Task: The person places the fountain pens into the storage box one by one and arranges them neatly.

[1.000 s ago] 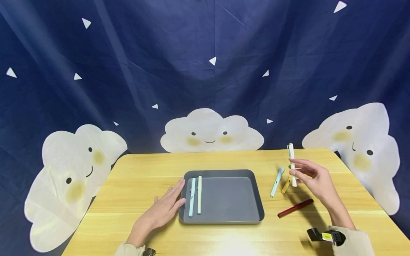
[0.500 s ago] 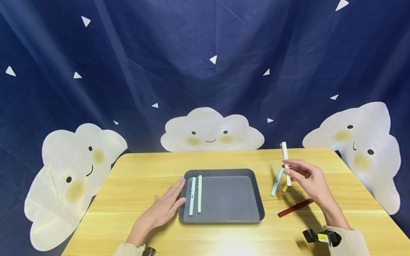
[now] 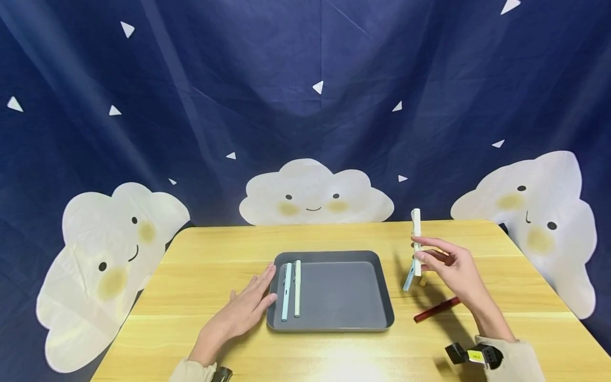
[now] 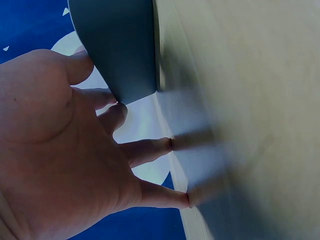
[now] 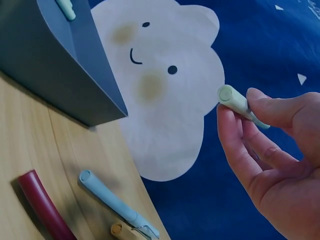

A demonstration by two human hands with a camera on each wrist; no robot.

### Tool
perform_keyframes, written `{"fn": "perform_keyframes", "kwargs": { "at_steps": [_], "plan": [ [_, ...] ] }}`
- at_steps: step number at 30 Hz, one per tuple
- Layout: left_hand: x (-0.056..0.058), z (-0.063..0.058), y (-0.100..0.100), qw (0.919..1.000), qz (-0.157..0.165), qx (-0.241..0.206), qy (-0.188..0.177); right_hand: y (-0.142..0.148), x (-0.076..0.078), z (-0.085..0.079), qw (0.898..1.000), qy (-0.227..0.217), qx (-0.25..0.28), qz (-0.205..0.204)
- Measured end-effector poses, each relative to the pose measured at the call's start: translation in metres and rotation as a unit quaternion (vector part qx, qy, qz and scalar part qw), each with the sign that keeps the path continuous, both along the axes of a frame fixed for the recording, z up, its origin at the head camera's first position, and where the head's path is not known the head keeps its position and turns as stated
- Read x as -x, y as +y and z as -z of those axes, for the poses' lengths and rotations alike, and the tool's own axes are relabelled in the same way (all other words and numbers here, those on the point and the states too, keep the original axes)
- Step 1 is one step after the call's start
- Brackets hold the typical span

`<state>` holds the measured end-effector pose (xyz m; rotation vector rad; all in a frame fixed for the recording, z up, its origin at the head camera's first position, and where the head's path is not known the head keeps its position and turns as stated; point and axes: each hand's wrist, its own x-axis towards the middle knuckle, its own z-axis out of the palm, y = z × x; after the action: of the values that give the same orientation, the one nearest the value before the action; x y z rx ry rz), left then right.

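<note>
My right hand (image 3: 451, 268) pinches a whitish pen (image 3: 417, 225) between thumb and fingertips, held nearly upright above the table right of the tray; in the right wrist view the pen (image 5: 233, 100) looks pale green. My left hand (image 3: 238, 314), fingers extended, rests against the left side of the grey tray (image 3: 343, 297). In the left wrist view the fingers touch the tray wall (image 4: 122, 50) and the tabletop. Side by side at the tray's left lie a light blue pen (image 3: 286, 297) and a pale green pen (image 3: 297, 294).
Below my right hand, a blue pen (image 3: 408, 281) and a yellow pen (image 5: 122, 230) lie on the wooden table (image 3: 229, 244); the head view shows them partly covered. Nearer me lies a dark red pen (image 3: 435, 310). A navy curtain (image 3: 267, 79) hangs behind the table.
My right hand has moved left with the whitish pen, which now overlaps the blue pen in the head view. My left hand and the tray have stayed put.
</note>
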<state>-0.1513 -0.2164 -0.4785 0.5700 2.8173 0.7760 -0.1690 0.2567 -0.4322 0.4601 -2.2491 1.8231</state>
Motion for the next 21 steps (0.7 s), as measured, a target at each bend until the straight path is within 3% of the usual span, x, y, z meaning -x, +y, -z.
{"fn": "perform_keyframes", "kwargs": {
  "at_steps": [21],
  "plan": [
    [0.000, 0.000, 0.000, 0.9999, -0.001, 0.010, 0.004, -0.028, 0.000, 0.004, 0.999, 0.046, -0.007, 0.008]
  ]
}}
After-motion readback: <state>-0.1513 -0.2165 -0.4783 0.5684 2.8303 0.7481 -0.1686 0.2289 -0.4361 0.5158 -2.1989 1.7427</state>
